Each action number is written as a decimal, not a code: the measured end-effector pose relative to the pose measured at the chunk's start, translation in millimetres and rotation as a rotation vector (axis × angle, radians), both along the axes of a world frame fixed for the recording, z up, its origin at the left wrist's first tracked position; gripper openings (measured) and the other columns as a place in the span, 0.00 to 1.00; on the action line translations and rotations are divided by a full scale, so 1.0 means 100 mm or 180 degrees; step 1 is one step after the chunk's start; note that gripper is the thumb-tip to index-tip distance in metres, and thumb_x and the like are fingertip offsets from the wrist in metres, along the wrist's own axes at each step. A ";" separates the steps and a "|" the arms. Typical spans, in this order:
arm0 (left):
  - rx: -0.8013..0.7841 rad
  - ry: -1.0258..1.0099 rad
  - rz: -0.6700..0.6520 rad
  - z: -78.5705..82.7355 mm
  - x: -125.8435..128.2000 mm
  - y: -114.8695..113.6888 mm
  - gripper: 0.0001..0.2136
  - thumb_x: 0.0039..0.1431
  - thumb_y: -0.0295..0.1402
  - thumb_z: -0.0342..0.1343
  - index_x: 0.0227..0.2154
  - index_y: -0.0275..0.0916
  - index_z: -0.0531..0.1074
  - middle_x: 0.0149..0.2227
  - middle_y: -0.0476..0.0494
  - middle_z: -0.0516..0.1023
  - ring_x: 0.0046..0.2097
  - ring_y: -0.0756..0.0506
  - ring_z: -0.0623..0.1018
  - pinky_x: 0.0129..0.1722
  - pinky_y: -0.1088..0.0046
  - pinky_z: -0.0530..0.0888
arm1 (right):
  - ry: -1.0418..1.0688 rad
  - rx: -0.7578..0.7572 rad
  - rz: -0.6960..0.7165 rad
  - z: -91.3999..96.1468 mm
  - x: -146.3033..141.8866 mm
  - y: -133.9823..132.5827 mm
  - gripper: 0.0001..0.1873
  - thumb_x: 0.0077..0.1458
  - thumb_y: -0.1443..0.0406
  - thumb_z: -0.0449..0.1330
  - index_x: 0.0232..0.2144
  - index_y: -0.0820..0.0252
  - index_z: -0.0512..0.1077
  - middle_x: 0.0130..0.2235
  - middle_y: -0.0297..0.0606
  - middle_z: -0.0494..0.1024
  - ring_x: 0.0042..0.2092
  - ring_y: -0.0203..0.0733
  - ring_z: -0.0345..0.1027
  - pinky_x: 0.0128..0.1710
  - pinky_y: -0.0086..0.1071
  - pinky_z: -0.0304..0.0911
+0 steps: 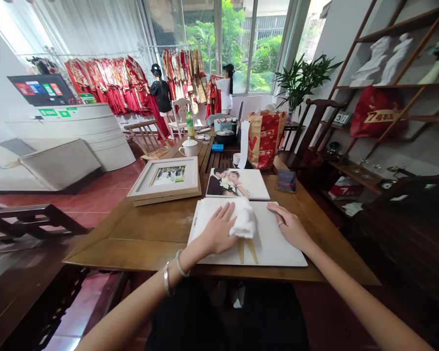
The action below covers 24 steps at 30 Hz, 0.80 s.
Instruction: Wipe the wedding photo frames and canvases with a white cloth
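A flat white board lies at the front of the wooden table, with two tan strips near its lower edge. My left hand presses a folded white cloth onto it, fingers stretched over the cloth's left side. On the board's upper right part rests my right hand, open, its fingertips by the far edge. Just beyond lies a wedding photo panel showing a couple. To the left, a pale picture frame with a photo lies face up on another frame.
Behind are a white lidded cup, a blue box, a black bowl and a red-and-brown paper bag. A dark phone-like device stands at the right. Two people stand at racks of red garments.
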<state>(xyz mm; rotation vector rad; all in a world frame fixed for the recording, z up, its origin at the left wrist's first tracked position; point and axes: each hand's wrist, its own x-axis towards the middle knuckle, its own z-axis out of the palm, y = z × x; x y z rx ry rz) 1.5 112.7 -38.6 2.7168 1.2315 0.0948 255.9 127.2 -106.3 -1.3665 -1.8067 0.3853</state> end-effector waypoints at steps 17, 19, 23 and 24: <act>0.0166 -0.0047 -0.0658 -0.06 0.28 -0.77 0.40 0.50 0.44 0.53 0.63 0.38 0.41 0.65 0.29 0.39 0.64 0.30 0.37 0.59 0.49 0.43 | -0.0049 0.0039 0.0011 0.00 -0.02 0.00 0.21 0.52 0.72 0.48 0.46 0.55 0.71 0.53 0.40 0.71 0.57 0.44 0.61 0.59 0.45 0.54; 0.0170 0.0055 -0.0519 -0.04 0.33 -0.65 0.38 0.51 0.44 0.52 0.62 0.38 0.44 0.64 0.29 0.42 0.64 0.29 0.41 0.59 0.49 0.46 | -0.0053 0.0051 0.0018 0.00 -0.01 0.01 0.21 0.52 0.72 0.47 0.46 0.55 0.71 0.53 0.40 0.71 0.57 0.44 0.61 0.58 0.45 0.54; 0.0266 0.0342 -0.0277 0.03 0.46 -0.23 0.36 0.52 0.41 0.52 0.62 0.36 0.48 0.63 0.29 0.48 0.63 0.29 0.48 0.58 0.52 0.50 | -0.0068 0.0119 0.0064 -0.02 0.01 0.02 0.20 0.53 0.71 0.47 0.46 0.56 0.71 0.53 0.42 0.71 0.57 0.44 0.62 0.58 0.44 0.55; 0.0315 0.0401 -0.0234 0.04 0.49 -0.12 0.35 0.52 0.41 0.51 0.62 0.36 0.48 0.62 0.29 0.50 0.62 0.29 0.50 0.57 0.52 0.51 | -0.0051 0.0129 0.0079 -0.02 0.01 0.03 0.20 0.53 0.70 0.48 0.46 0.56 0.71 0.53 0.42 0.72 0.57 0.44 0.62 0.58 0.44 0.55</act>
